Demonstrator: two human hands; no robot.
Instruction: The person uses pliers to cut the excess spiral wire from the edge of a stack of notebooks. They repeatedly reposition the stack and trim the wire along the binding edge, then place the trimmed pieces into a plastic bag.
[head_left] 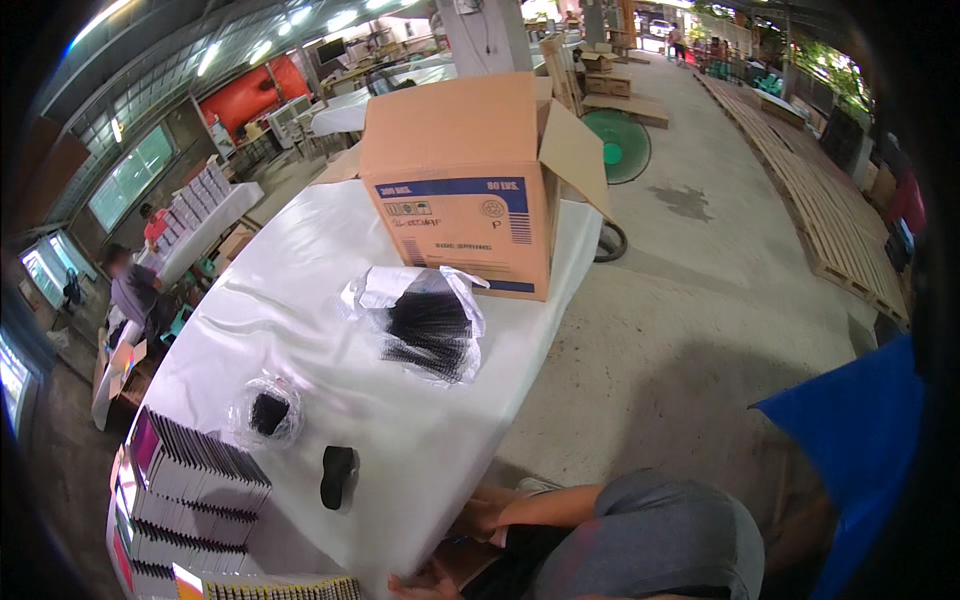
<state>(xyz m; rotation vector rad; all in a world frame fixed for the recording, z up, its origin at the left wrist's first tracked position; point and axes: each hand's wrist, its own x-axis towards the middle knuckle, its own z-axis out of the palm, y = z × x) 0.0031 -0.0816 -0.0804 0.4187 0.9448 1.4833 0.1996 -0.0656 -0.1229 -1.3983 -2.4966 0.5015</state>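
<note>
At the bottom edge my left hand (428, 582) is beside the table's near edge, partly cut off, its visible fingers apart. Slightly farther off, my right hand (482, 514) hangs low beside the table edge; shadow and blur hide its fingers. A small black object (338, 477) lies alone on the white-covered table (390, 490). Left of it sits a clear plastic bag (270, 411) with black pieces inside. Beyond, an opened white plastic wrap (375, 288) holds a bundle of black ridged strips (430, 328). Bound stacks of booklets (195, 480) stand at the near left corner.
A large open cardboard box (455, 170) stands at the table's far end. Behind it is a green round fan (615, 145). Wooden pallets (800, 190) line the right side, with blue cloth (850, 430) nearer. A person (135, 290) sits by another table at left.
</note>
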